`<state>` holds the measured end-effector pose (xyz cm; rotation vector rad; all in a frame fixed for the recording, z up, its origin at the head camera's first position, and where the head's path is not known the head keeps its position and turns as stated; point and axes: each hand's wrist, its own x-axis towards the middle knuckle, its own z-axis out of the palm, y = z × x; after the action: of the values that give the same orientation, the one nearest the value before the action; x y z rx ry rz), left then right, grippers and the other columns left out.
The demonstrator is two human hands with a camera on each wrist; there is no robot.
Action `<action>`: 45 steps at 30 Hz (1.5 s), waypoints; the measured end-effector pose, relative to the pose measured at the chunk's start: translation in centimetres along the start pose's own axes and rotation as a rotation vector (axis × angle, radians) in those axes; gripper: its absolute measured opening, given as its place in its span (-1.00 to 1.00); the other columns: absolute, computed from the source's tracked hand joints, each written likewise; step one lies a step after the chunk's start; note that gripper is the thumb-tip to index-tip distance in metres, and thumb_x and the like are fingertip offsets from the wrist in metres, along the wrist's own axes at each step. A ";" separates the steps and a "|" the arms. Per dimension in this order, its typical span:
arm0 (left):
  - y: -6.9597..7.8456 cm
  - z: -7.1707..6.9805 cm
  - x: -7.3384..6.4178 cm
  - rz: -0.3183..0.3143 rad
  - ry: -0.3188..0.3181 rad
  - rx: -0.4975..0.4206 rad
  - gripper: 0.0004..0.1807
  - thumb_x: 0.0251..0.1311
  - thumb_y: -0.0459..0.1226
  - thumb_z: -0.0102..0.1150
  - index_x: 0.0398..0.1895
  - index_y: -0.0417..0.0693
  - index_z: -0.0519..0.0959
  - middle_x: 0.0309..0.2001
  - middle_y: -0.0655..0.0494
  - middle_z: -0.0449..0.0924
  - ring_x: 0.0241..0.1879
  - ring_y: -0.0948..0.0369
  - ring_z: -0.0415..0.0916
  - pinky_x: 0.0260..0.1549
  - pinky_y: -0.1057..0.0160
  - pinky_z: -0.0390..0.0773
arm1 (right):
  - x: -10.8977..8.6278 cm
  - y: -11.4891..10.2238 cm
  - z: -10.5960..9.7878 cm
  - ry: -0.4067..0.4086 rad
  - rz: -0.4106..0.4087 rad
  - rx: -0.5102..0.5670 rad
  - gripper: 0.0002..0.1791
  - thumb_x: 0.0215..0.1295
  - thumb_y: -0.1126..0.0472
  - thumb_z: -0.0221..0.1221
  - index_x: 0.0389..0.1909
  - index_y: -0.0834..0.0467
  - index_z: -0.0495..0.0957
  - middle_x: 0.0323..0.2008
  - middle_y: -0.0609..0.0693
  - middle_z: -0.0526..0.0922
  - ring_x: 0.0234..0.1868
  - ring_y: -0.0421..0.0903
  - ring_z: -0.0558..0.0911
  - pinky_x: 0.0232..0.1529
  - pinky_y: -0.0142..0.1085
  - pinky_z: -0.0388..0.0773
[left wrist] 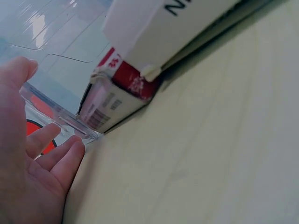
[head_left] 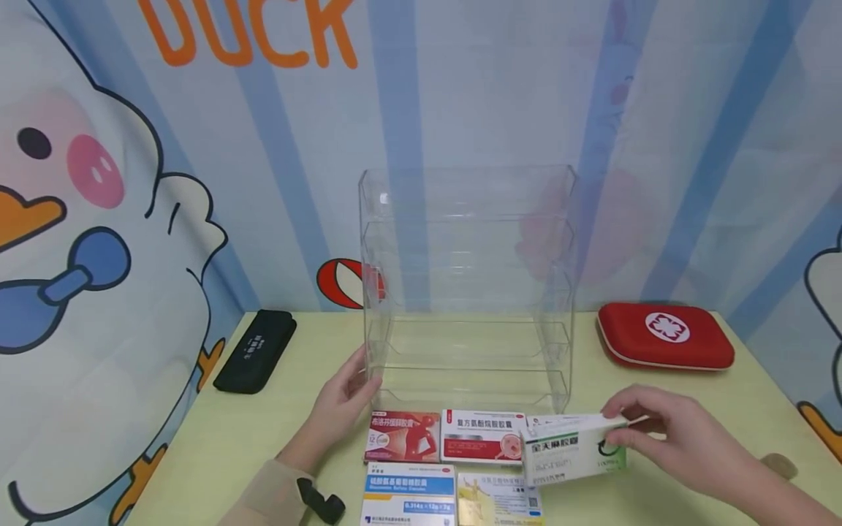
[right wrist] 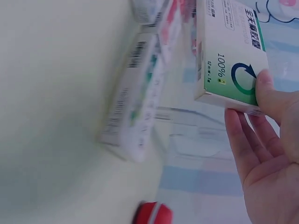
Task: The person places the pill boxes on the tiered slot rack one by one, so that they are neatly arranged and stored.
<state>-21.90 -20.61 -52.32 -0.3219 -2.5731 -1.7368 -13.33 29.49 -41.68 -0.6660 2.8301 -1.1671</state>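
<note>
Green-and-white carton [head_left: 574, 454] held up at the clear rack's [head_left: 473, 387] five o'clock

Right hand [head_left: 680, 442] pinches its end; left hand [head_left: 337, 400], loosely spread, touches the rack's eight-o'clock side. Likely a carrying step; next needs steady aim.

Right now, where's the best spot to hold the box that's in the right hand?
I'd pinch the green and white box by its right end, coming from the right, as the right hand does, thumb on the front. It's slim and flat-sided, so pinching should work, and in the head view its left end overlaps other boxes.
</note>
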 end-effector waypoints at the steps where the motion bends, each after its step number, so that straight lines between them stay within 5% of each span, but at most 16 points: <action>1: -0.1 0.0 0.0 0.001 -0.002 -0.001 -0.20 0.62 -0.03 0.25 0.79 0.43 0.14 0.74 0.10 0.26 0.63 -0.10 0.42 0.51 -0.01 0.57 | 0.6 -0.5 -0.2 0.041 -0.037 -0.011 -0.65 0.24 0.25 0.57 -0.01 -0.02 0.72 -0.07 -0.11 0.78 -0.13 -0.41 0.77 -0.15 -0.51 0.81; 7: 0.0 -0.1 -0.1 -0.023 -0.009 0.000 -0.21 0.61 0.01 0.24 0.78 0.47 0.14 0.75 0.13 0.25 0.65 -0.09 0.39 0.50 -0.02 0.57 | 4.5 -3.8 -0.7 0.224 -0.206 -0.053 -0.58 0.17 0.40 0.58 0.01 0.01 0.75 -0.08 -0.11 0.79 -0.10 -0.46 0.76 -0.10 -0.60 0.76; 15: 0.2 -0.4 -0.3 -0.032 -0.013 0.011 -0.21 0.62 -0.02 0.24 0.79 0.44 0.14 0.76 0.09 0.23 0.65 -0.12 0.37 0.52 -0.09 0.54 | 9.7 -6.8 -0.5 0.356 -0.305 -0.057 -0.62 0.25 0.44 0.52 0.06 0.14 0.75 -0.03 0.00 0.83 -0.03 -0.58 0.68 0.02 -0.71 0.66; 20: -0.2 -0.4 -0.2 -0.017 -0.013 0.009 -0.20 0.62 -0.02 0.24 0.79 0.42 0.14 0.76 0.08 0.23 0.65 -0.12 0.38 0.52 -0.08 0.54 | 13.0 -8.8 -0.2 0.421 -0.376 -0.006 -0.65 0.26 0.45 0.52 0.05 0.20 0.75 -0.04 0.07 0.83 -0.03 -0.39 0.75 0.03 -0.71 0.66; 26: -0.2 -0.2 -0.2 -0.003 -0.010 0.013 -0.21 0.62 -0.03 0.23 0.80 0.35 0.14 0.75 0.07 0.24 0.63 -0.14 0.40 0.51 -0.09 0.55 | 16.6 -11.0 -0.6 0.497 -0.346 0.040 -0.69 0.36 0.40 0.47 0.09 0.25 0.74 0.04 0.16 0.81 0.07 0.08 0.81 0.04 -0.75 0.63; 31: -0.3 -0.3 -0.3 -0.002 -0.004 0.009 -0.21 0.62 -0.03 0.24 0.79 0.31 0.17 0.74 0.05 0.26 0.62 -0.14 0.42 0.51 -0.11 0.55 | 19.4 -12.3 -1.0 0.554 -0.303 0.094 -0.72 0.44 0.30 0.44 0.12 0.22 0.76 0.10 0.11 0.82 0.16 0.03 0.80 0.09 -0.65 0.70; 39: -0.4 -0.3 -0.1 -0.012 0.001 0.015 -0.23 0.61 0.01 0.24 0.78 0.39 0.18 0.74 0.08 0.26 0.63 -0.13 0.41 0.50 -0.10 0.56 | 22.7 -14.0 -2.0 0.661 -0.223 0.146 -0.72 0.51 0.21 0.41 0.15 0.17 0.77 0.18 0.06 0.82 0.24 -0.01 0.80 0.22 -0.21 0.82; 45: -0.2 -0.2 -0.1 -0.013 -0.006 0.012 -0.23 0.61 0.01 0.24 0.78 0.37 0.19 0.74 0.07 0.27 0.63 -0.12 0.40 0.51 -0.10 0.55 | 24.7 -15.1 -2.4 0.717 -0.212 0.218 -0.71 0.50 0.24 0.41 0.17 0.20 0.77 0.22 0.06 0.81 0.23 -0.01 0.83 0.23 -0.29 0.81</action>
<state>-21.88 -20.86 -52.50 -0.3112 -2.5942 -1.7269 -30.41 12.00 -26.03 -0.6426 3.1268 -2.0787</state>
